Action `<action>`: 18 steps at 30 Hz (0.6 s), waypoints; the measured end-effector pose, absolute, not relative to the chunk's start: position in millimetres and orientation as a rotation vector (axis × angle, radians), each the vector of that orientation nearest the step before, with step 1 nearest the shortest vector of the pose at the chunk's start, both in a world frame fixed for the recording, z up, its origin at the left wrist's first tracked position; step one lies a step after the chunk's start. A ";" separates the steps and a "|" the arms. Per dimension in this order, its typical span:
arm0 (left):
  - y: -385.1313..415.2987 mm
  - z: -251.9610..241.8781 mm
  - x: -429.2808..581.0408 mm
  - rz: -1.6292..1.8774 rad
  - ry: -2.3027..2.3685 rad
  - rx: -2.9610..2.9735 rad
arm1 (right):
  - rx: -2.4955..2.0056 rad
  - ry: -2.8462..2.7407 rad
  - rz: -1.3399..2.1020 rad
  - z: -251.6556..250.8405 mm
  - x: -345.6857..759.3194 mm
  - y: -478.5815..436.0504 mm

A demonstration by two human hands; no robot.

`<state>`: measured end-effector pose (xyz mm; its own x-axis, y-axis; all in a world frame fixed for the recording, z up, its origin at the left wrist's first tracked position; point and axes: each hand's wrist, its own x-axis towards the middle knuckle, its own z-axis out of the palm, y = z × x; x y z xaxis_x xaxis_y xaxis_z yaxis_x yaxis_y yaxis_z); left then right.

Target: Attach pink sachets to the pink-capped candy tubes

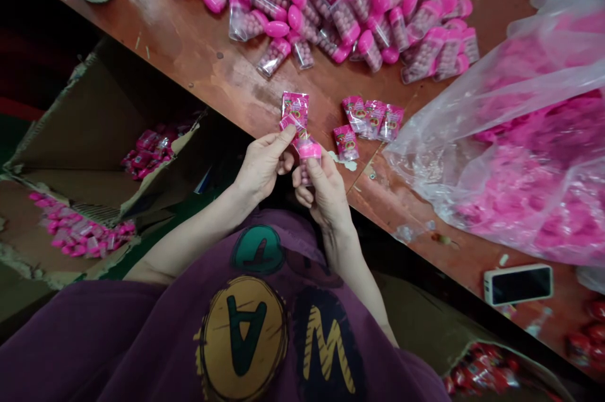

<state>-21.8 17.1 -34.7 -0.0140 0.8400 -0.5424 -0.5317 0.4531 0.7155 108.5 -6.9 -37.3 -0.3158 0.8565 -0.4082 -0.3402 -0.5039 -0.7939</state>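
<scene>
My right hand point(324, 191) grips a small clear tube with a pink cap point(309, 151), held upright at the table's near edge. My left hand point(262, 162) pinches a pink printed label strip point(293, 111) that rises from the tube's cap. Both hands meet just over the brown wooden table point(203, 55). Several loose pink labels point(366, 120) lie on the table just right of my hands. A big heap of pink-capped tubes filled with pink beads point(340, 5) covers the far side of the table.
A clear plastic bag of pink caps point(529, 156) fills the right side. A phone point(518, 284) lies near the table's front right edge. Cardboard boxes point(80, 137) with finished pink tubes stand below left; another box with red packets point(482, 373) sits lower right.
</scene>
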 end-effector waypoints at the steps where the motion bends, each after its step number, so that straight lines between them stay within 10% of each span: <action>1: 16.6 -34.4 -23.1 1.104 1.109 0.365 | -1.093 -0.771 1.899 -37.4 109.7 -6.6; 18: 13.5 -34.9 -34.9 0.971 0.994 0.440 | -1.173 -1.168 1.631 -44.4 121.0 -14.9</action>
